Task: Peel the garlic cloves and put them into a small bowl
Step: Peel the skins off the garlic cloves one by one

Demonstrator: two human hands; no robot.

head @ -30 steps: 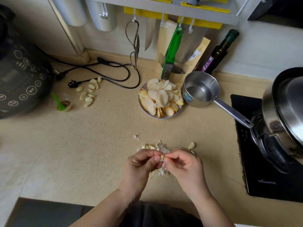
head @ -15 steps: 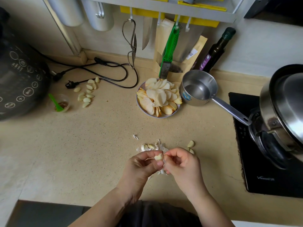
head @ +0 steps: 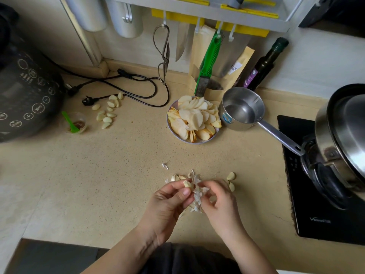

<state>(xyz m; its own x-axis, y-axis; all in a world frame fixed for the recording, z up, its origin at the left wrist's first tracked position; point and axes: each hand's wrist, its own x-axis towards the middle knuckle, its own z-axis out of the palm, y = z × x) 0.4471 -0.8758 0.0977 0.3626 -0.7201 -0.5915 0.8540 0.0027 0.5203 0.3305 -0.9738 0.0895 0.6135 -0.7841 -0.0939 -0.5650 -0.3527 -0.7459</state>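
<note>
Papery white garlic skin (head: 198, 195) has come away in the right hand (head: 219, 202); left hand (head: 169, 202) fingers now pinch the pale bared clove (head: 187, 184) above the beige tabletop (head: 122, 171), bowl next.

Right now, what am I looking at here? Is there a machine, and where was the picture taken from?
No machine: these are a person's two bare hands, seen from a camera worn on the head, looking down at a kitchen counter. The left hand pinches a garlic clove; the right hand pulls at its papery skin. Loose skins and two cloves lie nearby. Farther off are a pile of peeled cloves, a small cup with a green spoon, a plate of apple slices, a steel saucepan and a stove.
</note>
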